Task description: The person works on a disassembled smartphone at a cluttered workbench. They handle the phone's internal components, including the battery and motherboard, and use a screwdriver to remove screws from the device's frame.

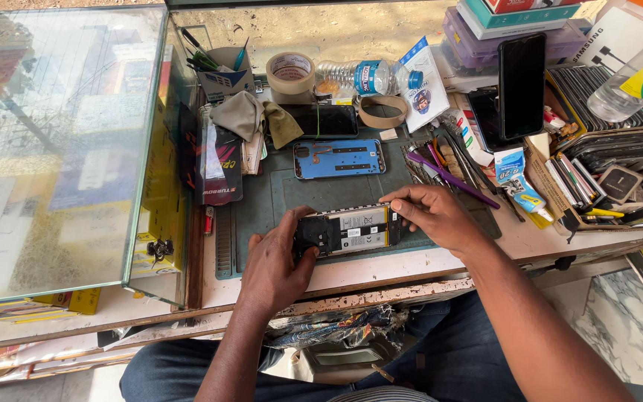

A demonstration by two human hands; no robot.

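An opened phone (351, 231) lies face down on a dark green mat (277, 201), its battery and circuit board showing. My left hand (277, 264) holds its left end, thumb and fingers pressing on the dark board end. My right hand (433, 216) rests on its right end, fingertips pinched at the top right corner. Whether a small tool sits between those fingers cannot be told. A blue phone back frame (338, 158) lies on the mat just beyond.
A glass display case (61, 149) fills the left. Behind the mat stand a tape roll (290, 72), a water bottle (359, 77), a pen cup (225, 71), a grey cloth (243, 115) and a dark phone (325, 120). Right: tools (448, 167), an upright phone (521, 85), boxes of parts (612, 171).
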